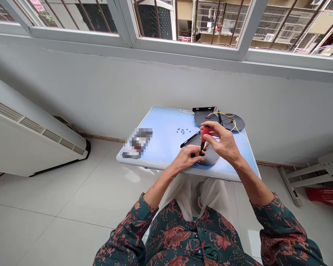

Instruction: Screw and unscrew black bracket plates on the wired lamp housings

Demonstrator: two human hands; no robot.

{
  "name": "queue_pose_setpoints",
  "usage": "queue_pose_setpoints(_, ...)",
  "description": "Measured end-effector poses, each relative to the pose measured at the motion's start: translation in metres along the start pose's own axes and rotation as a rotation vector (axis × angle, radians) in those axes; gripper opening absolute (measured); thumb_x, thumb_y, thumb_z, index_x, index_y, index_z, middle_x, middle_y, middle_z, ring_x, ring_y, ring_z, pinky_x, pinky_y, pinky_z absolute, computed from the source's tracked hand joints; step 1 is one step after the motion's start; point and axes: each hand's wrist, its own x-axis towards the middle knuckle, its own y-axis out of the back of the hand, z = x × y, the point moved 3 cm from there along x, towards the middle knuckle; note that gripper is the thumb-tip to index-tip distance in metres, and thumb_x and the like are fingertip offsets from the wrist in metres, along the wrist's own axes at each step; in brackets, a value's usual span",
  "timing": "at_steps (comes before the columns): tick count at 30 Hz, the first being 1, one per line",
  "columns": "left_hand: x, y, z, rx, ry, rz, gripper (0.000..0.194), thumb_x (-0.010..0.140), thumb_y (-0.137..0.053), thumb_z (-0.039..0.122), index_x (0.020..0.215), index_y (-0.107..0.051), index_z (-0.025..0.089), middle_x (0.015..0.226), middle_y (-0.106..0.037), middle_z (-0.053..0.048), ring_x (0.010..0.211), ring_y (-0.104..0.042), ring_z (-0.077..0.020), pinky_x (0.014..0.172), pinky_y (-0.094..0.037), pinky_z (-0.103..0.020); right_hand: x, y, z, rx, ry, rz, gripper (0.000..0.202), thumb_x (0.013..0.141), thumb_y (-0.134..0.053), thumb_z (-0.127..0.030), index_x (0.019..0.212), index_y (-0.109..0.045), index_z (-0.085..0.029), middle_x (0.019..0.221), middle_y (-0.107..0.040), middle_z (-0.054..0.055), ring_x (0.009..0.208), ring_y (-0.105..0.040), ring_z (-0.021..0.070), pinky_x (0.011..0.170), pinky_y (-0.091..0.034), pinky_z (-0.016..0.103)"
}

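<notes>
My right hand [224, 143] is closed round a red-handled screwdriver [204, 133], held nearly upright with its dark shaft pointing down. Under it lies a round dark grey plate [212, 159] with a black bracket [190, 139] along one side. Beside the screwdriver's lower end, the fingers of my left hand [186, 157] pinch at a small black part on the plate, mostly hidden by the fingers. Coloured wires show behind the shaft. Whether the tip sits in a screw I cannot tell.
Loose screws [182, 131] are scattered on the small blue table [162, 147]. Two more round plates, a bracketed one [201, 117] and another [240, 122], lie at the back right with wires. A blurred patch [138, 143] covers the left end. A wall [113, 88] stands behind.
</notes>
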Motion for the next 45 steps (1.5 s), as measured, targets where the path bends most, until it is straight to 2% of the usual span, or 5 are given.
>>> queue_pose_setpoints(3,-0.001,0.0,-0.001,0.022,0.01,0.024,0.028,0.082,-0.078,0.027,0.066,-0.056,0.019,0.102,-0.079,-0.007,0.111,-0.07,-0.0253,0.106,-0.048,-0.039,-0.001,0.0,-0.003,-0.1,0.028,0.086,0.035,0.085,-0.069,-0.018,0.119,-0.073,-0.025,0.107,-0.077,0.003,0.09,-0.073,0.0183,0.082,-0.064,0.037)
queue_pose_setpoints(11,-0.001,0.007,0.003,0.113,-0.062,-0.134,0.009,0.089,-0.066,0.02,0.081,-0.07,0.02,0.114,-0.079,-0.007,0.124,-0.064,-0.0274,0.113,-0.044,-0.044,0.001,-0.001,-0.005,0.119,0.058,-0.171,0.043,0.088,-0.053,-0.01,0.127,-0.061,-0.023,0.12,-0.074,0.005,0.095,-0.074,0.016,0.09,-0.062,0.036)
queue_pose_setpoints(20,-0.002,0.004,-0.002,0.071,-0.095,-0.036,0.022,0.087,-0.074,0.022,0.071,-0.058,0.02,0.106,-0.079,-0.009,0.111,-0.068,-0.0254,0.105,-0.049,-0.042,-0.009,-0.006,-0.005,-0.17,0.114,0.081,0.034,0.09,-0.068,-0.018,0.122,-0.071,-0.027,0.113,-0.074,0.003,0.093,-0.072,0.0183,0.083,-0.062,0.037)
queue_pose_setpoints(30,-0.013,0.012,-0.013,0.234,-0.27,-0.146,0.007,0.093,-0.066,0.015,0.091,-0.069,0.02,0.119,-0.077,-0.011,0.126,-0.064,-0.0258,0.111,-0.048,-0.047,-0.024,0.003,-0.009,0.065,0.128,0.047,0.045,0.093,-0.059,-0.01,0.134,-0.055,-0.028,0.121,-0.069,0.004,0.09,-0.075,0.0156,0.089,-0.063,0.037)
queue_pose_setpoints(45,-0.008,-0.003,0.014,0.62,-0.082,-0.12,0.013,0.095,-0.06,0.011,0.087,-0.067,0.018,0.124,-0.071,-0.013,0.12,-0.062,-0.0264,0.103,-0.053,-0.042,-0.057,0.037,-0.014,0.031,0.187,0.436,0.042,0.092,-0.072,-0.012,0.13,-0.064,-0.027,0.109,-0.072,0.003,0.092,-0.077,0.0199,0.085,-0.064,0.039)
